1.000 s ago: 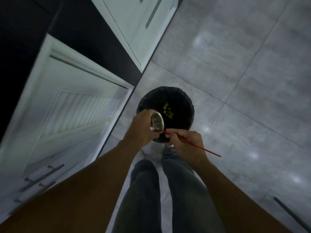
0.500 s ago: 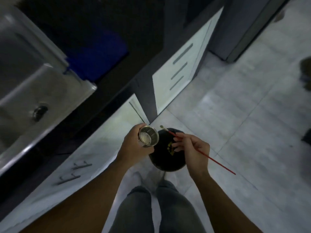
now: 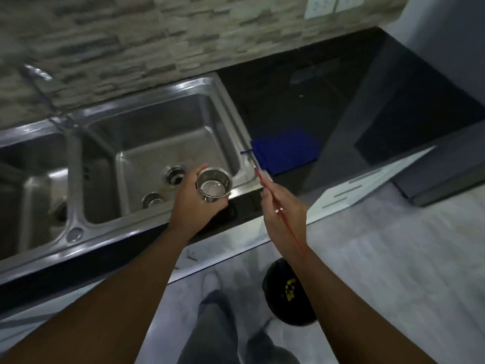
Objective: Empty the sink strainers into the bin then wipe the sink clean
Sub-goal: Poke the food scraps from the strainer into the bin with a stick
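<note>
Low in the frame, right of centre, the bin [image 3: 274, 298] stands on the floor with yellow scraps inside. Above it, mid-frame, the right hand [image 3: 283, 219] pinches a thin red stick [image 3: 262, 179] between curled fingers. The left hand [image 3: 194, 206] grips the strainer [image 3: 214, 185] mouth-up over the front rim of the sink [image 3: 162, 132]; the cup looks empty. This is probably the step of refitting it. Next, it needs lowering squarely into the open drain hole [image 3: 175, 176] just beyond. A second metal cup [image 3: 152, 199] on the basin floor may need emptying. Further right, a blue cloth [image 3: 286, 151] lies beside the sink, handy for wiping.
</note>
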The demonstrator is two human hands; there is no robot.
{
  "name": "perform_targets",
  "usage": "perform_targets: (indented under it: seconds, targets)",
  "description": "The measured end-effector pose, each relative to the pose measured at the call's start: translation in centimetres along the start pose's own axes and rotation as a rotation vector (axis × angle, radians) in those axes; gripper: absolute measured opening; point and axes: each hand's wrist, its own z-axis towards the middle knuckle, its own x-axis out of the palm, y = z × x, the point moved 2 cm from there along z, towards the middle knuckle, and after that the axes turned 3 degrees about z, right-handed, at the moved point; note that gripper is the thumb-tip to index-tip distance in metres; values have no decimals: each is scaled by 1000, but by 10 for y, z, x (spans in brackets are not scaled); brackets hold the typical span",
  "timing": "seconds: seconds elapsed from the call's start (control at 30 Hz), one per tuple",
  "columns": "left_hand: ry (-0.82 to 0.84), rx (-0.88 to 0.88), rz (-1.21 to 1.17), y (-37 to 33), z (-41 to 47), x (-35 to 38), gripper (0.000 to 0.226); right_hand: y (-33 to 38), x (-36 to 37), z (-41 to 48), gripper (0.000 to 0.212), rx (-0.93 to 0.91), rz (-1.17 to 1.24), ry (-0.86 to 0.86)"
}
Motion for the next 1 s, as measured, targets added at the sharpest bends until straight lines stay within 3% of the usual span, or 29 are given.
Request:
perform_targets:
  seconds: [0.2, 0.43, 0.73, 1.0]
  targets:
    - [-58, -131, 28, 57, 56, -50, 80, 4, 87, 46, 33, -34, -69, 170]
    - [45, -285, 73, 137, 85, -54, 87, -14, 167, 75, 36, -17, -211, 444]
    - [320, -340, 224, 189, 137, -21, 97, -45, 199, 78, 36, 255, -476, 365]
    - [477, -334, 399, 212, 151, 3, 96, -60, 206, 74, 30, 242, -743, 460]
